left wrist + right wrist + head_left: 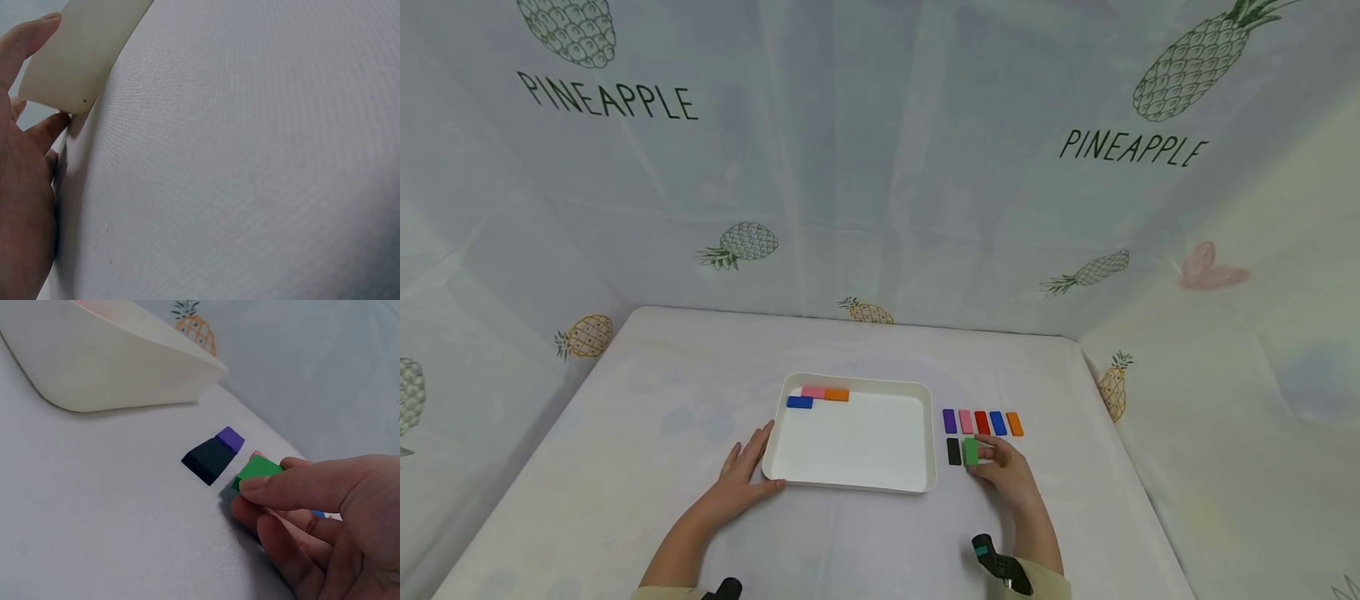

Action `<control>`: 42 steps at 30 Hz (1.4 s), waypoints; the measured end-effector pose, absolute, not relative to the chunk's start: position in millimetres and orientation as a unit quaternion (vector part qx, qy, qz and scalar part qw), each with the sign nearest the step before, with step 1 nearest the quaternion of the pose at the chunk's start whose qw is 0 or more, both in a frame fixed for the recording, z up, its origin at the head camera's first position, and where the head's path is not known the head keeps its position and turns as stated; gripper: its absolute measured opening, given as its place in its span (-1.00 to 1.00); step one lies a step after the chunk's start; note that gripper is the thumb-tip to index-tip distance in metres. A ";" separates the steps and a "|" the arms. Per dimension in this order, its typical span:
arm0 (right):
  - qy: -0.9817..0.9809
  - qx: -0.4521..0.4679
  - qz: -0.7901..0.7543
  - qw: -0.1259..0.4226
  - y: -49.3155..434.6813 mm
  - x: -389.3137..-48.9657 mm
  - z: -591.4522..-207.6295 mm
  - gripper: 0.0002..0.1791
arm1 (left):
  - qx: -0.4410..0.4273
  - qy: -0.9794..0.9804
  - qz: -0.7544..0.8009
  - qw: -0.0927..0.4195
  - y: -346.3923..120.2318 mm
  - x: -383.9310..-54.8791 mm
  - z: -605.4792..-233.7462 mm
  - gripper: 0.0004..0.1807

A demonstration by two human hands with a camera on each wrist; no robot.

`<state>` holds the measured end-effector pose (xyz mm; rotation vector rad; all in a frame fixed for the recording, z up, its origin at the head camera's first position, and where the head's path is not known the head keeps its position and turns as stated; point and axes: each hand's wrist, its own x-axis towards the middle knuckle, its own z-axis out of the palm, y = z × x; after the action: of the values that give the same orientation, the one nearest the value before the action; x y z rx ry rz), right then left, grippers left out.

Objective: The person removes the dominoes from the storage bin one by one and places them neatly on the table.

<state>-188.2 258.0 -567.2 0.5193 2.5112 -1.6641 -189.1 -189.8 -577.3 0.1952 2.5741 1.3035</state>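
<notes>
My right hand pinches a green block between thumb and fingers, right of the tray. Beside it lies a black block, with a purple block just behind. My left hand has its fingers spread at the near left corner of the white tray, thumb along the front edge and fingers along the left side. Inside the tray's far left part, a pink block and an orange block sit end to end, and a blue block lies in front of the pink one.
Behind the green block, a row on the white-covered table continues with a pink block, a red block, a blue block and an orange block. Pineapple-printed curtain surrounds the table's back and sides.
</notes>
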 end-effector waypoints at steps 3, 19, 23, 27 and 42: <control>0.823 0.164 -0.542 0.044 259.3 -189.1 -566.8 -0.42 | 0.068 0.884 0.446 0.123 -190.3 -189.4 -577.7 0.14; 0.846 0.159 -0.507 0.046 258.7 -191.9 -559.0 -0.45 | 0.062 0.881 0.450 0.132 -189.7 -189.6 -577.1 0.15; 0.863 0.153 -0.479 0.045 259.9 -194.3 -556.8 -0.45 | 0.068 0.882 0.449 0.127 -189.9 -189.6 -577.7 0.14; 0.868 0.149 -0.471 0.049 262.2 -195.2 -556.9 -0.46 | 0.067 0.884 0.445 0.125 -190.0 -189.5 -576.8 0.14; 0.870 0.144 -0.468 0.055 264.1 -196.4 -561.7 -0.46 | 0.067 0.885 0.444 0.121 -188.8 -189.8 -575.8 0.14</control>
<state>-196.4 264.1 -561.7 0.4360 2.6428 -1.4204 -189.8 -188.8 -575.8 0.1953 2.5844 1.2968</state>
